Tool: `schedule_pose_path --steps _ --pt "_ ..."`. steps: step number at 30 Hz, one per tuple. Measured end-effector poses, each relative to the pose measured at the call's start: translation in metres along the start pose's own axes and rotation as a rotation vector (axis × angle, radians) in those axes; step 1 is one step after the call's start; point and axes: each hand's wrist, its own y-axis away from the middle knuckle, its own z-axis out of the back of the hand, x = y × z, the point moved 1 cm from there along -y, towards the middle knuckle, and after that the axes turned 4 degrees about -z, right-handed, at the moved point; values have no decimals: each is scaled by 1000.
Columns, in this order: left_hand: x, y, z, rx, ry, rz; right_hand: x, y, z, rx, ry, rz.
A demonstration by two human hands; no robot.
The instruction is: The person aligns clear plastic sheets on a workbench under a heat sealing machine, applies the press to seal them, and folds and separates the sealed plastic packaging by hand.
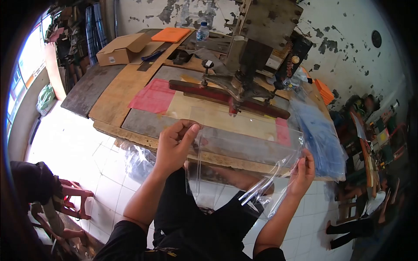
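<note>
A clear plastic sheet (244, 141) is stretched between my two hands at the front edge of the work table. My left hand (179, 141) pinches its left side, thumb against the fingers. At the right, my right hand (302, 172) grips the other end, and the loose part hangs down in glossy folds over my lap. Behind the sheet stands a press machine with a long dark red bar (257, 105) over a pale yellow board (191, 106). Pink sheets (152, 95) lie at the board's left side.
Blue plastic sheets (320, 139) are piled at the table's right edge. A cardboard box (122, 48), orange sheets (170, 35) and a water bottle (202, 32) stand at the back. Other people sit at the far left and right. A red stool (76, 195) is at left.
</note>
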Motion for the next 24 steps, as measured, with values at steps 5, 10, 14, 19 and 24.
schedule_pose_path --steps 5,10,14,19,24 --pt "-12 4 8 -48 -93 -73 9 5 -8 6 -6 19" --pt "-8 4 12 -62 -69 -97 8 7 -3 34 28 53" --pt "-19 8 6 -67 55 -22 9 6 -5 39 47 40" --pt "-18 5 7 -32 2 -38 6 5 -5 42 40 -18" --pt "-2 4 21 109 29 -11 -4 12 -8 132 11 -58"
